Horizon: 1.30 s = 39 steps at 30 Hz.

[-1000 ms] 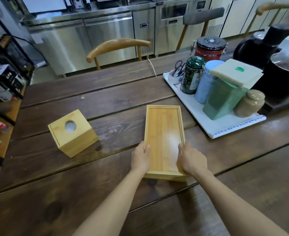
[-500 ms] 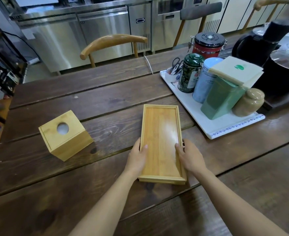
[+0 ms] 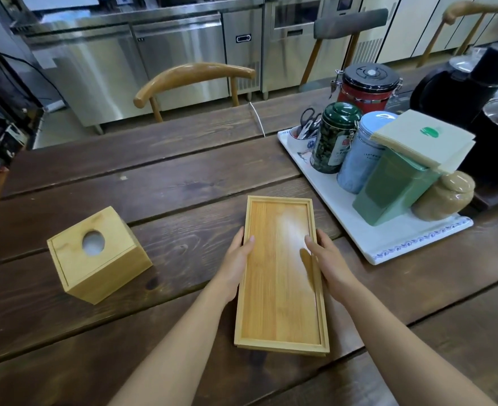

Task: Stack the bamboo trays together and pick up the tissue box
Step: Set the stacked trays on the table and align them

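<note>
— Bamboo trays (image 3: pixel 281 276) lie on the table (image 3: pixel 168 186), just left of the white serving tray (image 3: pixel 388 238), apparently already nested. How are the hands placed?

— The left hand (image 3: pixel 236 259) and right hand (image 3: pixel 326 262) clasp the long edges, thumbs over the rims. The trays look stiff, light and smooth, so the edges suit them.

— And the tissue box (image 3: pixel 95 254)?

— It stands well to the left of the trays, tilted askew, with nothing touching it. Probably light, rigid and a little slick; I'd grasp two opposite side walls, not the round hole on top.
</note>
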Each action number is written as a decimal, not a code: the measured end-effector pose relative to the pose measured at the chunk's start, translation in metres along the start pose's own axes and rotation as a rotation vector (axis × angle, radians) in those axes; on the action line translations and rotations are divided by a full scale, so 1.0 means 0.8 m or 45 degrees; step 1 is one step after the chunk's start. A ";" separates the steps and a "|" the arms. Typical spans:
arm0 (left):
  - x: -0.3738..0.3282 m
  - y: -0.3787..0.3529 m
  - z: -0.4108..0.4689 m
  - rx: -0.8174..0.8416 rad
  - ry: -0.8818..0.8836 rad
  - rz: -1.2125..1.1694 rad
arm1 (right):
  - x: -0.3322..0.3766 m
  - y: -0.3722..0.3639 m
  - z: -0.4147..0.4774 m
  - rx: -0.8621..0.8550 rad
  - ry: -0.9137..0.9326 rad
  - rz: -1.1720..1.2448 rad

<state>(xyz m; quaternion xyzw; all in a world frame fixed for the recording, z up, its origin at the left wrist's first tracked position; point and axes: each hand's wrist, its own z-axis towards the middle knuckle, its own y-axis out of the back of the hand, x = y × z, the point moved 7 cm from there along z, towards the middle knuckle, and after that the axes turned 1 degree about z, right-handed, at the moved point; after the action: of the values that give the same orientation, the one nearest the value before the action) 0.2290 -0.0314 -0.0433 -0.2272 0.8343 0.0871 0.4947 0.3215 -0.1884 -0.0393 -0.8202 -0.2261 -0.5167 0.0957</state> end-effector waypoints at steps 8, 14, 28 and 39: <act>-0.012 -0.005 0.036 0.021 -0.004 -0.136 | 0.024 -0.005 0.041 0.052 0.062 0.108; -0.005 -0.008 0.040 0.034 -0.021 -0.159 | 0.015 -0.005 0.046 0.045 0.076 0.180; -0.038 0.003 0.072 -0.071 -0.047 -0.055 | 0.029 0.006 0.092 -0.023 0.068 0.125; -0.047 0.000 0.101 -0.091 -0.042 0.043 | 0.029 0.011 0.108 -0.136 0.045 0.033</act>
<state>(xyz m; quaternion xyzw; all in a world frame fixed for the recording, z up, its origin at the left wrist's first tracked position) 0.3079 0.0093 -0.0509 -0.2291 0.8261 0.1288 0.4985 0.4036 -0.1563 -0.0567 -0.8177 -0.1856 -0.5414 0.0624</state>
